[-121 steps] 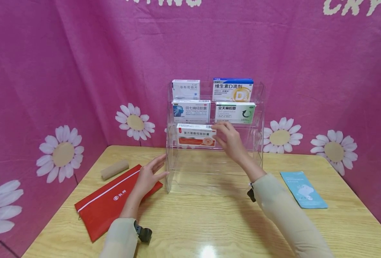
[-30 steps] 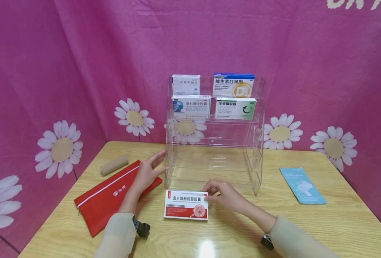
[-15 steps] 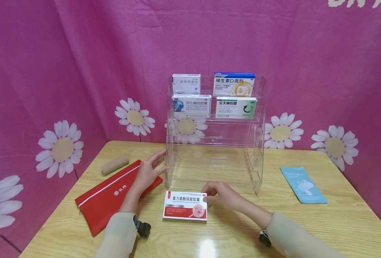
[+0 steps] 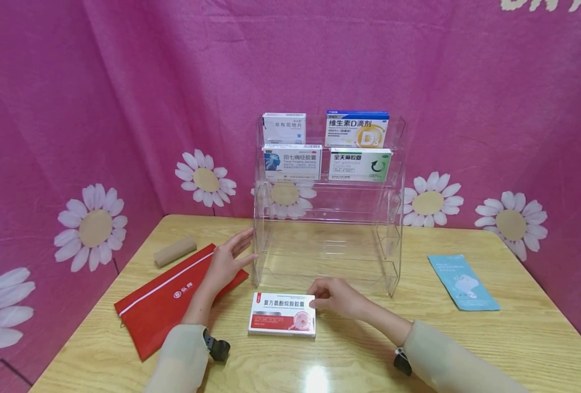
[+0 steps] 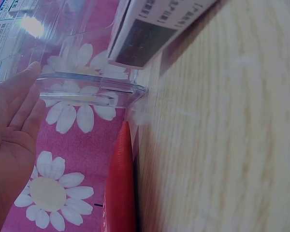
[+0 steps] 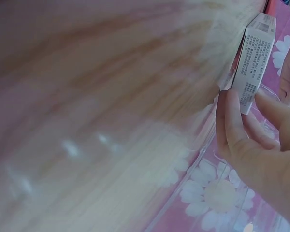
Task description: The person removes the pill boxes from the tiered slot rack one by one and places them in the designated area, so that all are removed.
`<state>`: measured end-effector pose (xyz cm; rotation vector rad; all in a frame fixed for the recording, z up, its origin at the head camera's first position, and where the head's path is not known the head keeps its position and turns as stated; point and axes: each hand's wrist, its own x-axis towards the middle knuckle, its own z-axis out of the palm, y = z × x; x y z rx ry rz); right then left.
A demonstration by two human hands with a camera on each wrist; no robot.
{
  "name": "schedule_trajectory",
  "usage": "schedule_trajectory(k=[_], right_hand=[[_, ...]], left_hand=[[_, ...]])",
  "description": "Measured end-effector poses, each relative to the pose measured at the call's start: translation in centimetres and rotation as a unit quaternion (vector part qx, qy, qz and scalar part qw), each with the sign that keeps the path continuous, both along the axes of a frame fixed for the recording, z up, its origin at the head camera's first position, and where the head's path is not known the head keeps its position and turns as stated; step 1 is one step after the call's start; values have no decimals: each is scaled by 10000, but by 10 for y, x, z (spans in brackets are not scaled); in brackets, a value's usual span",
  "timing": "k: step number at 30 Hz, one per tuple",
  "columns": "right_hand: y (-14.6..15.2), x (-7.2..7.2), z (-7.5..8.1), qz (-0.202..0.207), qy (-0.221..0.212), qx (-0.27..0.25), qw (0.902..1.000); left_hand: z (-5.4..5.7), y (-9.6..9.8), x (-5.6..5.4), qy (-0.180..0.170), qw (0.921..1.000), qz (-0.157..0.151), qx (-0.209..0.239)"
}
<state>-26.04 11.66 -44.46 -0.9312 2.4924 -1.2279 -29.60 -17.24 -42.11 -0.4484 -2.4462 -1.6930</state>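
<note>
In the head view, the right hand pinches the red-and-white capsule carton by its right end, in front of the clear acrylic rack; whether the carton's lower edge bears on the counter is hard to tell. The left hand, fingers extended, lies against the rack's left side. The carton looks light and stiff, though probably smooth-faced and apt to dent if squeezed mid-panel; its short ends or long edges should give the safest hold.

The left wrist view shows the left hand's palm, fingers out straight beside the rack, and the carton's dark patch, which the head view does not show. The right hand is out of sight there, and the red zip pouch appears edge-on.

The right wrist view shows what the others miss: a side panel of fine print, with thumb and fingers set on opposite sides of the carton's end.
</note>
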Motion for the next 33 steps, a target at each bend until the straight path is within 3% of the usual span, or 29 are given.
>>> schedule_trajectory(k=[16, 22, 28, 33], right_hand=[[0, 0, 2, -181, 361, 287, 9988], [3, 5, 8, -535, 959, 245, 9936], [10, 4, 16, -540, 1528, -102, 9867], [20, -5, 31, -653, 2398, -203, 9684]], left_hand=[[-3, 0, -4, 164, 9998, -51, 74], [-2, -1, -3, 136, 9999, -32, -19], [-3, -1, -2, 144, 9999, -59, -7], [-3, -1, -1, 140, 9999, -71, -9]])
